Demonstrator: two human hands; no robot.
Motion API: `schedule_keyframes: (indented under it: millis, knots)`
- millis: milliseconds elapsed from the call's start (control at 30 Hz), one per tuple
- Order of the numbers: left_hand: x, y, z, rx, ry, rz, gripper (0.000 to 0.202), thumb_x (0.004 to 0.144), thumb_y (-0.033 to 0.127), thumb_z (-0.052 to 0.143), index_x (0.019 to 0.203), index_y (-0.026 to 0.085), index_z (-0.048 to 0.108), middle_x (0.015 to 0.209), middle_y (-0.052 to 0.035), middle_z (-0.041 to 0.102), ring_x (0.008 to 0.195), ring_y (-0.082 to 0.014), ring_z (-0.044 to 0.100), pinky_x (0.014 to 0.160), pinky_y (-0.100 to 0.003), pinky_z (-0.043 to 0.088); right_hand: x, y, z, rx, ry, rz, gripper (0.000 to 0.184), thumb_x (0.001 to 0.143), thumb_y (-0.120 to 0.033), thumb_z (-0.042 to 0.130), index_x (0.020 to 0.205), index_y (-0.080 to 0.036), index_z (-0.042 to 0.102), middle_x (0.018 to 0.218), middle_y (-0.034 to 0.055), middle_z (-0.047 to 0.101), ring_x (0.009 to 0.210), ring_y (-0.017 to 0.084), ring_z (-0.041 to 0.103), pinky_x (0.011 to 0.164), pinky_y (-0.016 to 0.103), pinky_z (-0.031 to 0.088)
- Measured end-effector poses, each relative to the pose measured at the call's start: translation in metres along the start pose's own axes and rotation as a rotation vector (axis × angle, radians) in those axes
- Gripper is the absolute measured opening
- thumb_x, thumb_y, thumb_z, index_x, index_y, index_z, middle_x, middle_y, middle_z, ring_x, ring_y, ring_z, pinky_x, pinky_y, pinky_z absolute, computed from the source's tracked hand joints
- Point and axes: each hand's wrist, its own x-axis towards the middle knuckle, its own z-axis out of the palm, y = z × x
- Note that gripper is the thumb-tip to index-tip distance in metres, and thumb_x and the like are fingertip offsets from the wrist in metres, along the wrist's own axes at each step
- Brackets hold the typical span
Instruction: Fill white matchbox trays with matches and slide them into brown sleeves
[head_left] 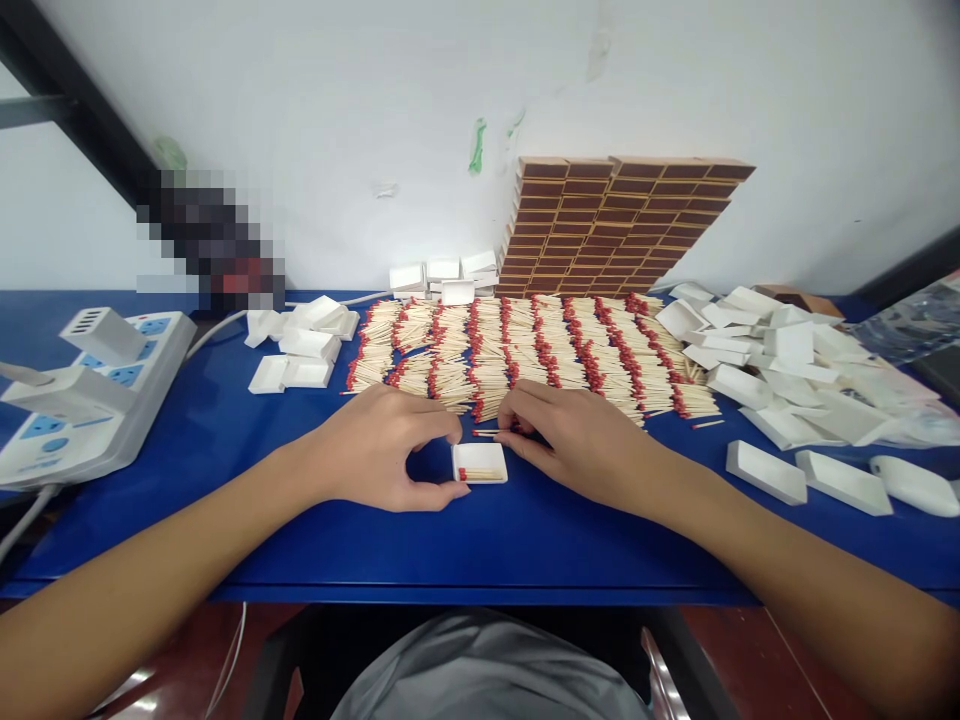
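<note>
A small white matchbox tray [491,456] lies open side up on the blue table, with a few red-tipped matches [484,475] along its near side. My left hand [379,445] curves around the tray's left end, thumb at the near corner and forefinger at the far one. Just beyond the tray, my right hand [574,440] pinches a match [486,433] whose red head points left; its other end is hidden by the fingers. Behind both hands, rows of loose matches [517,345] cover the table.
Stacked matchboxes [611,225] lean by the wall. White trays lie in a heap [787,350] at right, with a smaller group [307,345] at left. A power strip [161,370] with plugged-in adapters and cables occupies the left side. The table's front edge [480,592] is close to my body.
</note>
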Motion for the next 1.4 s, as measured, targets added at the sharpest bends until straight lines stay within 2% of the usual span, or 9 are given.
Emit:
schedule_keyframes:
  millis: [100,267,467,733,933,1100,1200,1400]
  knots:
    - [0.0,-0.0005,0.0004,0.001,0.001,-0.002,0.028,0.083,0.044,0.076,0.094,0.019,0.07,0.072,0.0049,0.067,0.06,-0.0106,0.059,0.056,-0.026,0.039,0.0005,0.0003,-0.0006,0.016,0.002,0.002,0.011,0.105,-0.028,0.057,0.108,-0.019,0.063,0.105,0.0049,0.067,0.085,0.019,0.064,0.071,0.031,0.043]
    - [0.0002,-0.0012,0.0009,0.002,0.008,0.001,0.028,0.084,0.045,0.076,0.094,0.019,0.07,0.072,0.0047,0.067,0.06,-0.0104,0.059,0.056,-0.026,0.039,0.0018,-0.0025,-0.0023,-0.012,-0.07,0.023,0.012,0.106,-0.026,0.055,0.102,-0.019,0.065,0.104,0.0057,0.067,0.08,0.018,0.063,0.069,0.031,0.043]
    - [-0.0012,-0.001,0.0002,0.004,0.021,0.004,0.027,0.08,0.042,0.079,0.092,0.019,0.071,0.071,0.0055,0.066,0.059,-0.0099,0.059,0.056,-0.026,0.039,0.0046,-0.0051,-0.0045,-0.028,-0.112,0.077,0.014,0.107,-0.026,0.053,0.103,-0.018,0.063,0.108,0.0083,0.067,0.089,0.02,0.067,0.074,0.031,0.046]
    - [-0.0003,0.0006,-0.0014,-0.007,0.023,0.01,0.027,0.08,0.041,0.079,0.093,0.019,0.071,0.071,0.0049,0.067,0.06,-0.0106,0.061,0.056,-0.024,0.04,0.004,-0.0022,-0.0032,-0.028,-0.08,0.046,0.014,0.107,-0.028,0.053,0.107,-0.018,0.062,0.108,0.0085,0.068,0.088,0.02,0.066,0.074,0.031,0.046]
    - [-0.0007,-0.0002,-0.0005,0.0,0.037,0.025,0.027,0.081,0.041,0.079,0.093,0.019,0.07,0.07,0.0048,0.066,0.059,-0.0104,0.06,0.055,-0.025,0.04,0.0006,-0.0001,-0.0033,0.005,-0.049,0.005,0.012,0.106,-0.026,0.055,0.1,-0.02,0.063,0.104,0.0062,0.068,0.082,0.018,0.064,0.069,0.03,0.043]
    - [-0.0013,-0.0001,0.0002,-0.005,0.029,0.031,0.027,0.081,0.042,0.078,0.093,0.019,0.07,0.071,0.0041,0.066,0.062,-0.0116,0.062,0.057,-0.025,0.041,0.0003,-0.001,-0.0034,0.011,-0.075,0.002,0.014,0.107,-0.026,0.052,0.097,-0.02,0.061,0.102,0.0058,0.067,0.082,0.018,0.064,0.07,0.03,0.043]
    - [-0.0018,0.0002,-0.0001,-0.007,0.027,0.025,0.028,0.081,0.042,0.078,0.093,0.019,0.07,0.071,0.0045,0.066,0.062,-0.0114,0.062,0.057,-0.025,0.041,0.0021,-0.0016,-0.002,-0.033,-0.087,0.032,0.014,0.108,-0.026,0.05,0.101,-0.019,0.06,0.106,0.0074,0.068,0.086,0.019,0.066,0.072,0.03,0.043]
    - [-0.0012,0.0008,-0.0011,-0.002,0.025,0.012,0.027,0.081,0.043,0.078,0.092,0.019,0.07,0.07,0.0049,0.065,0.06,-0.0105,0.06,0.056,-0.024,0.041,0.0035,0.0006,0.0018,-0.093,-0.015,0.033,0.012,0.107,-0.029,0.053,0.108,-0.019,0.061,0.107,0.0077,0.07,0.087,0.021,0.066,0.069,0.031,0.041]
